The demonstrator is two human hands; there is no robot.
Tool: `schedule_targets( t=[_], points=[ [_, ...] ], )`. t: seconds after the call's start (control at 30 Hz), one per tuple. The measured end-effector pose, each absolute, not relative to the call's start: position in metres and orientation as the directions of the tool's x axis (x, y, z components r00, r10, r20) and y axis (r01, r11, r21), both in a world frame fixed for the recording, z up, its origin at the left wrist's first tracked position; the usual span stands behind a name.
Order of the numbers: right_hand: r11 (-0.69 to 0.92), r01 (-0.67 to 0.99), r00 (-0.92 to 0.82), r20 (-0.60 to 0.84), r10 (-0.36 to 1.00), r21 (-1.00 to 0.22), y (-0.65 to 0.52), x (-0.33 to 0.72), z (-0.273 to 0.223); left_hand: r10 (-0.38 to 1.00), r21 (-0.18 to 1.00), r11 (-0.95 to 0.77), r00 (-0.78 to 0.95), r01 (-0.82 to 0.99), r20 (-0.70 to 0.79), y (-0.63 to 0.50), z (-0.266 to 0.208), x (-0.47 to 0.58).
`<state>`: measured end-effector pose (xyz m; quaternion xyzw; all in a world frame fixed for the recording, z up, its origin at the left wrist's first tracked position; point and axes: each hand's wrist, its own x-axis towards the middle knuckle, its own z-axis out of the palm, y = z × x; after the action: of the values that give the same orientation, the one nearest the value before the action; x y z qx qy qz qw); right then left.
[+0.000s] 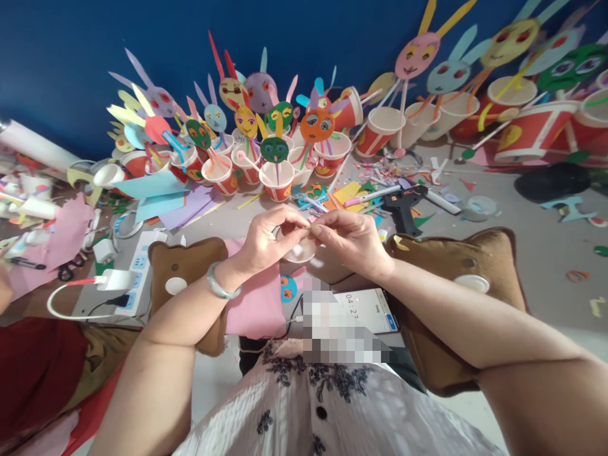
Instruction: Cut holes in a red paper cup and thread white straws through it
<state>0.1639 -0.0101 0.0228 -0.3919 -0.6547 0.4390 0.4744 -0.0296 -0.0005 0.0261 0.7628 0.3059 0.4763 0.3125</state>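
My left hand [273, 237] and my right hand [356, 240] meet in front of me, thumbs and fingertips pinched together. Whatever lies between the fingertips is too small to make out. Just below them a round pale dish or cup [300, 254] shows in part, with blurred white bits at it. Pink paper [254, 297] lies under my left wrist, and a blue paper face with orange eyes [288, 288] is beside it. My forearms pass over two brown cushions [187, 253] [494, 253].
Paper cups with paper-faced figures [276, 180] line the back by a blue wall [166, 38]. A black glue gun [403, 206] lies right among paper scraps. A phone [368, 310] lies near my body. A power strip [139, 269] with chargers is at left, by coloured paper sheets [161, 206].
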Motion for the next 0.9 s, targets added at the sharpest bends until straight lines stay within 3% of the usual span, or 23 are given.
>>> schedule_targets(
  t=[0.23,0.6,0.9],
  points=[
    [0.337,0.099,-0.244,0.305,0.921,-0.936,-0.012,0.164,0.017,0.740,0.717,-0.660,0.362,0.226,0.567,-0.003,0.030,-0.030],
    [0.412,0.135,-0.281,0.364,0.888,-0.901,-0.012,0.163,0.014,0.767,0.732,-0.632,0.336,0.255,0.546,-0.007,0.026,-0.027],
    [0.526,0.287,-0.318,0.438,0.841,-0.801,-0.003,0.164,0.002,0.784,0.737,-0.619,0.262,0.270,0.563,-0.007,0.025,-0.027]
  ],
)
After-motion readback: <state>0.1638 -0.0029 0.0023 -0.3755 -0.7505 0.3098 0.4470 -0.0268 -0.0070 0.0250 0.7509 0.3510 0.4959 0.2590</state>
